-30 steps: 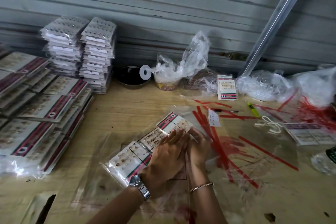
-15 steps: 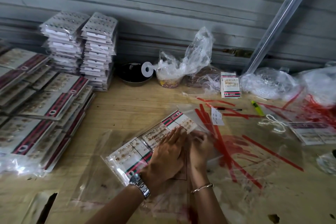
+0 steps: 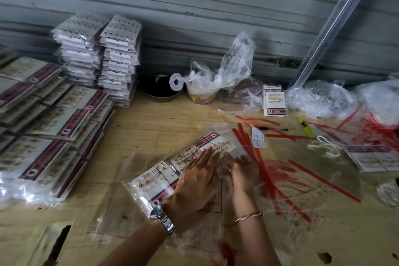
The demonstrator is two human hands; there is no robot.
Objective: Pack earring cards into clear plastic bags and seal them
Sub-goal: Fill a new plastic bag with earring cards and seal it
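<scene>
Left hand (image 3: 194, 181), spread flat, pins the bagged earring cards (image 3: 157, 176) beneath it; right hand (image 3: 240, 176) alongside, grip unclear; sealing seems next.

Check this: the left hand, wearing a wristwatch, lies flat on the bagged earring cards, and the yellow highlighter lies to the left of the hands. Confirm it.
Wrong on one point. The left hand, wristwatch on its wrist, does lie flat on the bagged earring cards, but the yellow highlighter lies to the right of the right hand, as the head view shows.

The right hand (image 3: 242, 177) – its fingers (image 3: 243, 161), flat before, now curled
</scene>
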